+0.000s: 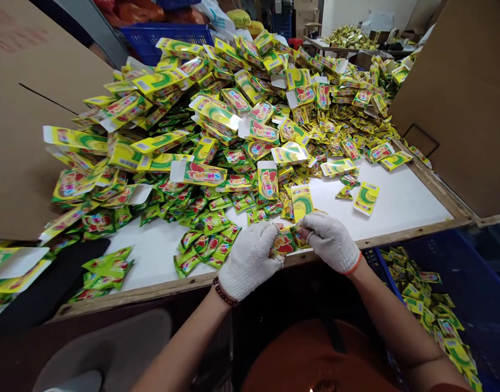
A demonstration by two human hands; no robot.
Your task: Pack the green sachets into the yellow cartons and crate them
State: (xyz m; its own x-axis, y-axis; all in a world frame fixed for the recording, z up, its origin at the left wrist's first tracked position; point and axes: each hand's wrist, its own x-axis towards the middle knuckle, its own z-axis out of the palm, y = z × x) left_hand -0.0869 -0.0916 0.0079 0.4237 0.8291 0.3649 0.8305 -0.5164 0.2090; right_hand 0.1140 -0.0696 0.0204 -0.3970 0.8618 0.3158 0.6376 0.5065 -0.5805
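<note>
Both my hands wear white knitted gloves and meet at the table's front edge. My left hand (250, 260) and my right hand (330, 239) are closed together on a small bunch of yellow-green candy sachets (285, 243) held between them. Just behind the hands lies a flat yellow-green carton (302, 202). A big heap of the same cartons (201, 125) and loose sachets (204, 239) covers the white table (400, 201).
Brown cardboard sheets stand at the left (25, 136) and right (465, 103) of the table. A blue crate (470, 305) at my lower right holds filled packs (433, 316). A blue basket (168, 34) stands behind the heap. A wooden rim (417, 230) edges the table.
</note>
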